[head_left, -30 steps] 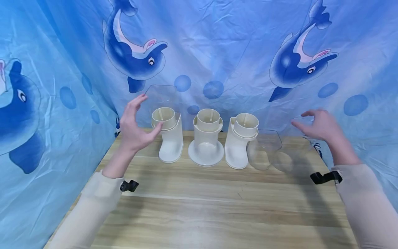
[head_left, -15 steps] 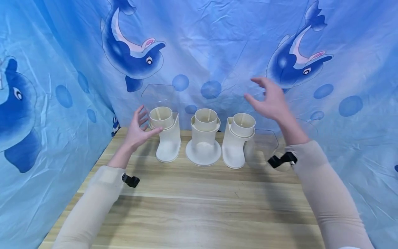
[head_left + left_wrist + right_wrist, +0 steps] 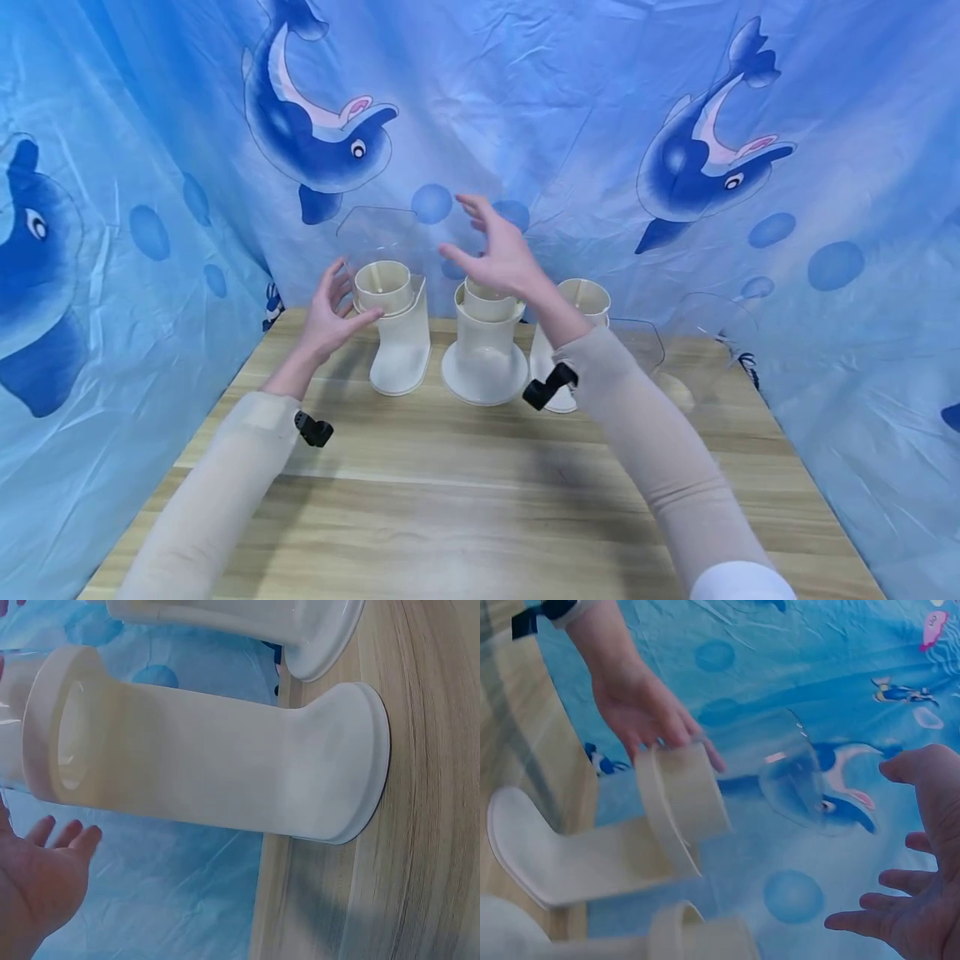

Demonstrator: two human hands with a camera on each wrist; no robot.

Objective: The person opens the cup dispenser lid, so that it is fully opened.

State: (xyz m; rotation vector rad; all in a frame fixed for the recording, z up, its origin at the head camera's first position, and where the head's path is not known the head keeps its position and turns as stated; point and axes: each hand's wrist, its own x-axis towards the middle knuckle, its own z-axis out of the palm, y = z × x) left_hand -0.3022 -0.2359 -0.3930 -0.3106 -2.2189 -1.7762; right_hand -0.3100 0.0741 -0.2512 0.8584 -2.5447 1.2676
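Three white stands topped by cream cylindrical cups stand in a row: the left stand, the middle stand and the right stand. A clear container rises from the left stand's cup. Beside that cup is my left hand, fingers relaxed and thumb apart; in the left wrist view the hand is near the stand's collar. Whether it touches the container I cannot tell. My right hand hovers over the middle stand, fingers spread, holding nothing. The right forearm partly hides the right stand.
Clear containers, hard to make out, stand on the table at the right, one next to the right stand and another further right. A blue dolphin-print curtain closes off the back and sides.
My right hand has swept left from the far right, past the right stand, to above the middle stand. The left hand has barely moved beside the left cup. The stands stay put.
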